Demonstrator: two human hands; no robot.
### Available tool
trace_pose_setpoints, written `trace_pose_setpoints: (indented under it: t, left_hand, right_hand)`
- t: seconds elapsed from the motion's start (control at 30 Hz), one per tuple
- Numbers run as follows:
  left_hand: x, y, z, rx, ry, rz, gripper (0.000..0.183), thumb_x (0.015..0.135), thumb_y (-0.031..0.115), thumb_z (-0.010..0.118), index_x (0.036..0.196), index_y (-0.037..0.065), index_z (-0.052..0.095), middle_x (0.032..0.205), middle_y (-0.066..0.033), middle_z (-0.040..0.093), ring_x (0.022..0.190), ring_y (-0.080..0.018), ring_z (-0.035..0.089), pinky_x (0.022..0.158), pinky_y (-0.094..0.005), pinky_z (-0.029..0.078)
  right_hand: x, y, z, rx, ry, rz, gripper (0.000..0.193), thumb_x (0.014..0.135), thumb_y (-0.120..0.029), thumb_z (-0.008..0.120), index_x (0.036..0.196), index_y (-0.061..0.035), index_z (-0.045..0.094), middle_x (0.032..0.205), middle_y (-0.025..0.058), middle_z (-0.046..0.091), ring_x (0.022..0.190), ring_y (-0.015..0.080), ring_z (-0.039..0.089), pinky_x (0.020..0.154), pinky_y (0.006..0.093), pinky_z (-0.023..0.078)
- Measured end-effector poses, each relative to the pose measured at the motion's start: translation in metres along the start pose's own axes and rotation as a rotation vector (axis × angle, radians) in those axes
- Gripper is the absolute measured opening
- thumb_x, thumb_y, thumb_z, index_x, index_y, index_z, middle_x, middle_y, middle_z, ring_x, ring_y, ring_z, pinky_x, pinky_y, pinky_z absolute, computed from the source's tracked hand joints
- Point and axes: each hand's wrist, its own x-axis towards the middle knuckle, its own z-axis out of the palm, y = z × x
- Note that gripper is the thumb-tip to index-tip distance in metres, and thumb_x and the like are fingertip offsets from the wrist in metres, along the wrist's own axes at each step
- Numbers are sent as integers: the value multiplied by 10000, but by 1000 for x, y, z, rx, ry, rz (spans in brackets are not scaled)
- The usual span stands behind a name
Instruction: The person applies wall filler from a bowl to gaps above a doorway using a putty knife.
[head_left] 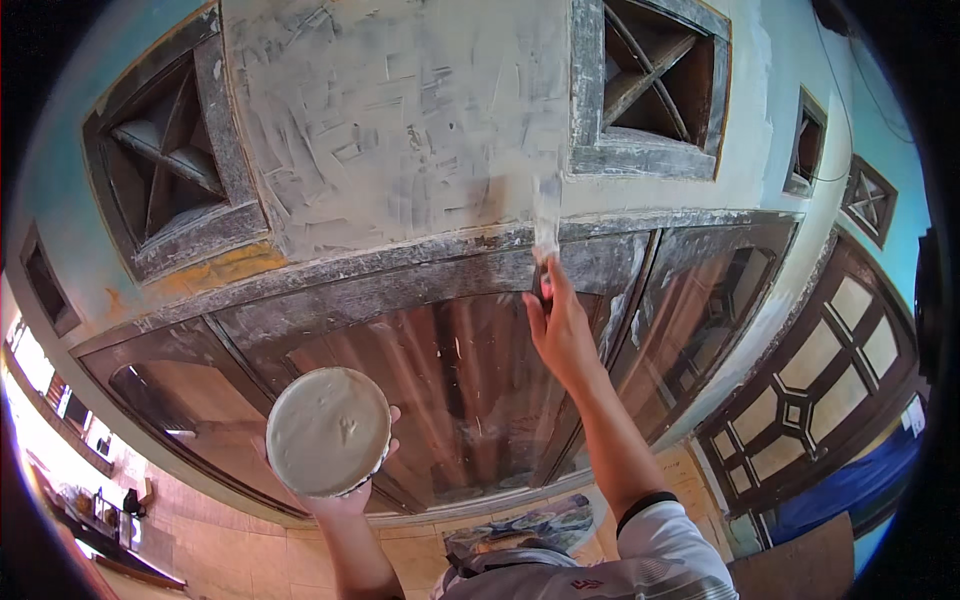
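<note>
Cradles a round tub of pale paste from beneath in the left grip, spread open under the base, below the wooden beam and toward its left part. Holds a flat spreading tool by its dark handle in the right grip, closed round it just below the beam. Points the whitish blade up across the beam toward the wall; cannot tell, for blur, whether touching. Looks like the spreading step, probably coating the wall just above the beam. Likely calls next for an even stroke at a low blade angle, with the tub kept level, then perhaps a fresh scoop.

Shows uneven grey-white smears and darker streaks above the beam. Includes glazed panels beneath the beam, and cross-slatted vents above it: a left vent and a right vent. Farther off, takes in a panelled door and blue sheeting below the beam's right end, and tiled floor below its left.
</note>
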Motion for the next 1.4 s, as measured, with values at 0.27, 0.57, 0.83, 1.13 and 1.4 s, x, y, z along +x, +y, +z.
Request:
trace_pose_setpoints:
  t: [0.27, 0.57, 0.83, 1.13, 1.4]
  left_hand:
    - [0, -4, -2, 0, 109, -30, 1004, 900, 818, 460, 1572, 80, 347, 1540, -292, 400, 1251, -701, 446, 859, -740, 560]
    - [7, -8, -12, 72, 51, -33, 1014, 889, 828, 469, 1569, 85, 355, 1543, -282, 405, 1249, -697, 454, 859, -751, 552]
    - [-3, -2, -14, 35, 93, -8, 1012, 889, 824, 472, 1568, 81, 357, 1528, -299, 412, 1249, -692, 457, 858, -751, 550]
    - [5, -16, -9, -8, 35, -27, 978, 949, 769, 452, 1584, 40, 301, 1552, -337, 356, 1261, -723, 413, 887, -754, 542]
    - [-7, -5, -20, 6, 48, 17, 986, 942, 776, 461, 1586, 48, 299, 1559, -335, 346, 1274, -721, 403, 901, -759, 532]
  right_hand:
    - [-35, 37, 20, -57, -114, 28, 676, 991, -95, 651, 1570, -71, 303, 1127, 280, 631, 946, 471, 680, 722, 522, 579]
    - [34, 9, 1, -28, 30, -73, 676, 991, -92, 651, 1566, -47, 296, 1158, 287, 626, 970, 474, 679, 751, 531, 578]
    - [-53, 21, 22, 4, -195, 92, 705, 987, -102, 680, 1574, -71, 293, 1184, 287, 635, 1021, 442, 693, 765, 493, 590]
    - [32, 1, 6, 26, -10, -29, 610, 990, -99, 652, 1526, -47, 367, 1143, 269, 631, 975, 469, 683, 749, 533, 585]
    - [-46, 9, 18, 6, -170, 87, 600, 982, -104, 686, 1504, -27, 400, 1076, 266, 663, 915, 434, 691, 744, 478, 572]
